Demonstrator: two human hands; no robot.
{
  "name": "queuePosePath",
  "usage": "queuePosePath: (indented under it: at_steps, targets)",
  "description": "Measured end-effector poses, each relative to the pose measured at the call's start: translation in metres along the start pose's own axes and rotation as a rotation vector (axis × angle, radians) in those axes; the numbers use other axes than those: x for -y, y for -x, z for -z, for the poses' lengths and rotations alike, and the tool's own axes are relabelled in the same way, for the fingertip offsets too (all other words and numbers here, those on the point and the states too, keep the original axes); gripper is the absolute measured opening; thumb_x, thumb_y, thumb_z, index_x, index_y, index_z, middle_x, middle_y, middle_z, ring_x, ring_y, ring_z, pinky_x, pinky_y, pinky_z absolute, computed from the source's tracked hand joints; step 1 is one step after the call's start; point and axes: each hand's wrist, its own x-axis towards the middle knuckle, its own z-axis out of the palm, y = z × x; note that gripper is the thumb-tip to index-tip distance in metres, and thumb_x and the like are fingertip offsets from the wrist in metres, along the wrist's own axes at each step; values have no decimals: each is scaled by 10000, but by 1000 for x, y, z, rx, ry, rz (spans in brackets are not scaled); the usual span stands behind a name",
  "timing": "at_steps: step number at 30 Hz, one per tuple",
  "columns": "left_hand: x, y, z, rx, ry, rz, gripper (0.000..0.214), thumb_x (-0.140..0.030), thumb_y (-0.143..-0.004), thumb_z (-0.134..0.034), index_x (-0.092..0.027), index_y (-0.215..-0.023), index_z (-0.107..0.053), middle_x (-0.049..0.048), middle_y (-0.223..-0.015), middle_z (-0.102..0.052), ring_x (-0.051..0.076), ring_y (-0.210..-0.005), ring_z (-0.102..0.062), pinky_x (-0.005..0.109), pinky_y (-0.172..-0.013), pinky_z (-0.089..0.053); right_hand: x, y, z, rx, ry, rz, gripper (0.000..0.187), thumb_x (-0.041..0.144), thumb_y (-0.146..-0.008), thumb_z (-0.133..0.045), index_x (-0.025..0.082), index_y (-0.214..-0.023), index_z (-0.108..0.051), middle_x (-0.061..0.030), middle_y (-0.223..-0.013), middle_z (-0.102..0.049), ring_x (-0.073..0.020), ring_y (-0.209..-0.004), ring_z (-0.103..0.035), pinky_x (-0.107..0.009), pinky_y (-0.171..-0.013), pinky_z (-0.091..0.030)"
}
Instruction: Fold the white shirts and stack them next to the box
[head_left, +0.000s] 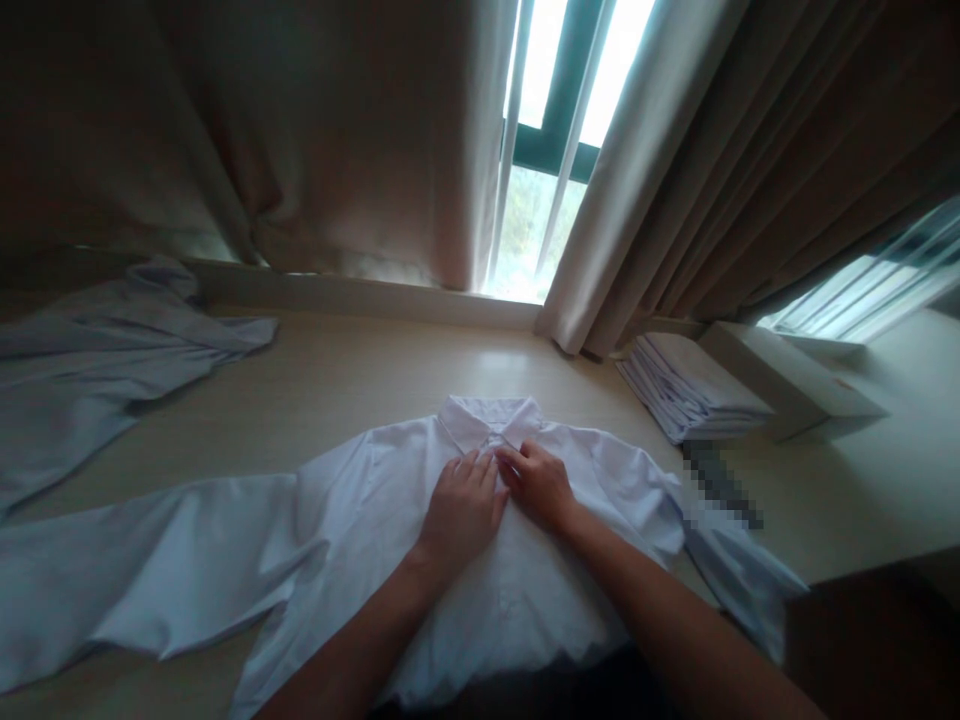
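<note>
A white long-sleeved shirt lies front side up on the table, its collar pointing away from me and its sleeves spread to both sides. Just below the collar, my left hand rests on the front placket with its fingers bent onto the cloth. My right hand meets it from the other side, fingers curled and pinching the fabric at the same spot. Both sets of fingertips are close together and cover the part of the placket between them, so any button there is hidden.
Another white garment lies loosely at the far left of the pale table. A stack of folded white shirts sits at the right back, beside a pale box. A blurred dark item lies near the right sleeve. Curtains hang along the back.
</note>
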Motion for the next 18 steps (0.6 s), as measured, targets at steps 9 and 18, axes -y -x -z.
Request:
queuePosePath:
  at_steps: [9, 18]
  targets:
    - [-14, 5, 16, 53, -63, -27, 439, -343, -912, -443, -90, -1232, -604, 195, -1299, -587, 311, -1239, -511, 516, -1089, -317, 0, 2, 1, -142, -43, -24, 315, 296, -992, -387, 247, -1171, -641, -65, -906, -573, -184, -876, -498, -276, -806, -356]
    - [-11, 34, 26, 77, -37, -14, 460, -400, -903, -453, -158, -1276, -574, 158, -1339, -565, 291, -1266, -492, 476, -1062, -365, 4, 1, 10, -42, -52, 39, 336, 353, -981, -413, 312, -1242, -621, -75, -1003, -556, -211, -996, -449, -337, -911, -316]
